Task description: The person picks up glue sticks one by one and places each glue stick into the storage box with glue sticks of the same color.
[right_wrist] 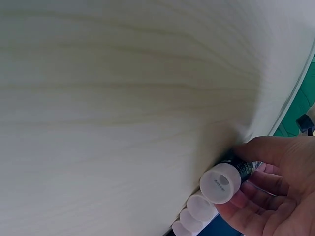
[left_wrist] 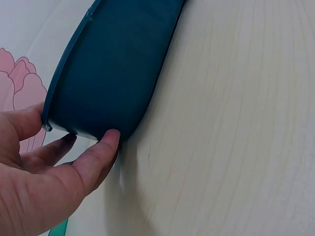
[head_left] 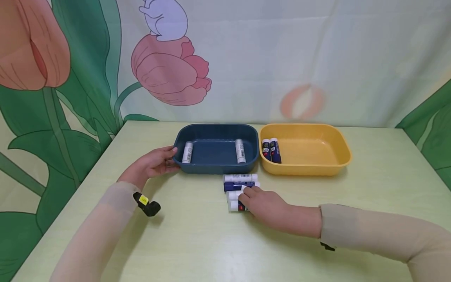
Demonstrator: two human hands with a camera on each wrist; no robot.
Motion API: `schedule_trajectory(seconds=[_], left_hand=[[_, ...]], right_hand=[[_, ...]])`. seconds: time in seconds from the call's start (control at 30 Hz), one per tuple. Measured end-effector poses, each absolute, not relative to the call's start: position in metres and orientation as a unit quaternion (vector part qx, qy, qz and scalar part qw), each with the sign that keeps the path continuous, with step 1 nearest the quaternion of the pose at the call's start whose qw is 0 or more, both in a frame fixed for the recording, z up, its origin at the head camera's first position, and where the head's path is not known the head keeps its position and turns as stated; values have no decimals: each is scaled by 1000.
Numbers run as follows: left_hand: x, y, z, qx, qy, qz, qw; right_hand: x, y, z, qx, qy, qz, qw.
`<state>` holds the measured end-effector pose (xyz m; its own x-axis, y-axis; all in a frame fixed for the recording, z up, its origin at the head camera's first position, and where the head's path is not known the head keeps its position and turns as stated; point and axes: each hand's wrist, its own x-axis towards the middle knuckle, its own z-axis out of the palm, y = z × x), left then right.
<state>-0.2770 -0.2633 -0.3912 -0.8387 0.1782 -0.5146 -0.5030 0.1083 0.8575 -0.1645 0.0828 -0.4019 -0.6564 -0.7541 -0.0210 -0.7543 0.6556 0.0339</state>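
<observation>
My left hand (head_left: 155,163) grips the left end of a blue tray (head_left: 215,169), with fingers at its rim and outer wall. Two white glue sticks, a left one (head_left: 188,152) and a right one (head_left: 240,150), lie in that tray. In front of it several glue sticks lie in a row, among them a white one (head_left: 234,178) and a dark blue one (head_left: 234,187). My right hand (head_left: 266,207) is over the row's near end. In the right wrist view it pinches a dark glue stick (right_wrist: 220,183) with a whitish end, beside other pale ends (right_wrist: 201,207).
Touching or close to the blue tray's right side stands a yellow tray (head_left: 313,170). Two dark blue glue sticks (head_left: 275,151) lie at its left end. A flower-printed cloth (head_left: 246,58) hangs behind the pale wooden table (head_left: 190,243).
</observation>
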Motion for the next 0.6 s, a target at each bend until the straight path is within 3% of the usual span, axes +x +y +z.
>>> schedule_trajectory(seconds=[0.3,0.6], left_hand=[[-277,-262,-391,-118,693,662,258],[-277,-263,-391,-124,695,660,256]], right_hand=[[-162,84,-401,-428,903,17,-17],[-153,91,-376,-372,926,-28,60]])
